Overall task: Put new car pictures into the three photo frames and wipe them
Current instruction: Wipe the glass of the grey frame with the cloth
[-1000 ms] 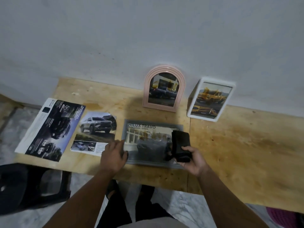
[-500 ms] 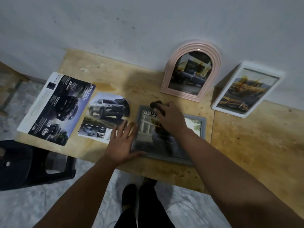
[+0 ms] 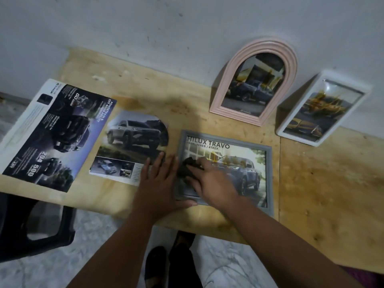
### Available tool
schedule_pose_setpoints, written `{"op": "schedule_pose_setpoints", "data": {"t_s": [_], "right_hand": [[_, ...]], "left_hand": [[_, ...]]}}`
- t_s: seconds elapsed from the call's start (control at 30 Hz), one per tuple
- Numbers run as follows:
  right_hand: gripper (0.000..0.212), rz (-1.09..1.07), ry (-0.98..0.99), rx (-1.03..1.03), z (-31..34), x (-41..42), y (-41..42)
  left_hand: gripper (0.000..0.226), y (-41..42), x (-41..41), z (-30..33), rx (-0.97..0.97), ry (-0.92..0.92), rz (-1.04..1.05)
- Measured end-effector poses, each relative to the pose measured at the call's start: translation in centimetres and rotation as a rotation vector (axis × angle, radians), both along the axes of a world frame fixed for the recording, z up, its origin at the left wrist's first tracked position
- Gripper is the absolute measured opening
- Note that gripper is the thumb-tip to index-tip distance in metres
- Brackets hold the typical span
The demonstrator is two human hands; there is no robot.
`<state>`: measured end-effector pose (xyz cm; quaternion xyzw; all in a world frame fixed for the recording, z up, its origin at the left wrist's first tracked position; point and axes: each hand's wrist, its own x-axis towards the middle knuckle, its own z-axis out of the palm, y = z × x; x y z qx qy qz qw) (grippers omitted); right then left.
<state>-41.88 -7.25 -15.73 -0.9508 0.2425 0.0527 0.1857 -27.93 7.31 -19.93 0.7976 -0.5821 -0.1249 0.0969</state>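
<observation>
Right hand (image 3: 209, 183) pinches the cloth (image 3: 188, 166) at the grey frame's (image 3: 269, 179) left end, glass stretching rightward across centre frame, while the flat, open left hand (image 3: 160, 181) steadies its left edge.

Dim room, pale wall, bare wooden surface.
From my remote seat I see a grey-white wall (image 3: 187, 23) with small dark specks rising behind a yellowish plywood surface (image 3: 324, 183), stained and seamed by a joint on the right. Below its near edge lies a marbled grey floor (image 3: 228, 265). A black plastic stool (image 3: 31, 225) stands at lower left. The light is weak.
</observation>
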Motion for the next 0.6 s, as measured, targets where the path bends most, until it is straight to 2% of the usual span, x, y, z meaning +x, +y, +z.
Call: {"op": "schedule_pose_setpoints", "data": {"t_s": [0.07,0.13,0.2,0.23,0.3,0.37,0.47,0.6], "right_hand": [[0.042,0.017,0.001,0.101,0.6,-1.2,1.6],[0.035,0.005,-0.001,0.299,1.4,-1.9,1.9],[0.026,-0.040,-0.061,0.511,2.7,-2.1,0.6],[0.022,-0.094,-0.128,0.524,3.2,-1.9,-0.6],[0.025,-0.247,-0.249,0.387,3.2,-1.4,-3.8],[0.035,-0.328,-0.230,0.184,2.4,-1.0,-6.3],[0.045,-0.225,-0.050,-0.069,0.0,-1.0,-6.8],[0.042,-0.101,-0.062,-0.147,-1.2,-2.1,-4.3]], "left_hand": [[0.130,0.1,0.1,0.0,-0.021,0.007,-0.003],[0.129,0.1,0.1,0.0,-0.026,-0.003,-0.013],[0.130,0.0,0.0,0.1,-0.037,-0.013,-0.011],[0.130,0.0,0.0,0.2,-0.050,-0.016,-0.009],[0.129,0.0,0.0,0.3,-0.065,-0.023,-0.009],[0.130,0.0,0.0,0.3,-0.062,-0.033,-0.008],[0.130,0.0,0.0,0.3,-0.051,-0.025,0.000],[0.129,-0.1,0.0,0.4,-0.031,-0.023,0.011]]}}
